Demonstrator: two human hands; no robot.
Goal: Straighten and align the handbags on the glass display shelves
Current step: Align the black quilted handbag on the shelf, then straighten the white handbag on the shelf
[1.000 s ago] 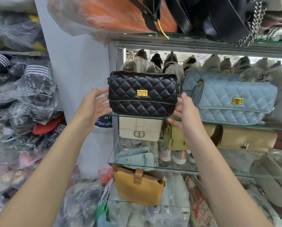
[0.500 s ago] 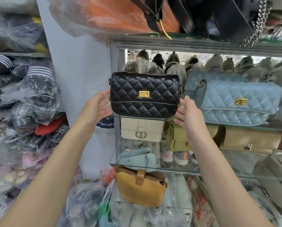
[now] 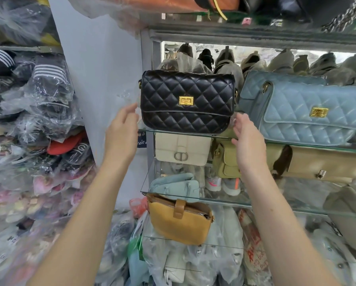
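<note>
Black quilted handbag (image 3: pixel 187 102) upright between loosely open fingers of left hand (image 3: pixel 122 133) and right hand (image 3: pixel 248 145), blue handbag (image 3: pixel 309 112) just beyond right fingertips

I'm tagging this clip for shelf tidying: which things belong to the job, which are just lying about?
Job: black quilted bag, blue quilted bag, cream bag, mustard bag, glass shelves, left hand, right hand.
Lying about: bagged clothes, sneakers.

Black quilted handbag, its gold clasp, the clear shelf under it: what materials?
Black quilted handbag: leather or faux leather, can't tell which; semi-gloss, with soft highlights on the puffed diamonds.
Gold rectangular clasp: likely gold-tone metal, dull sheen.
Clear shelf: glass; see-through, with a greenish edge.
</note>
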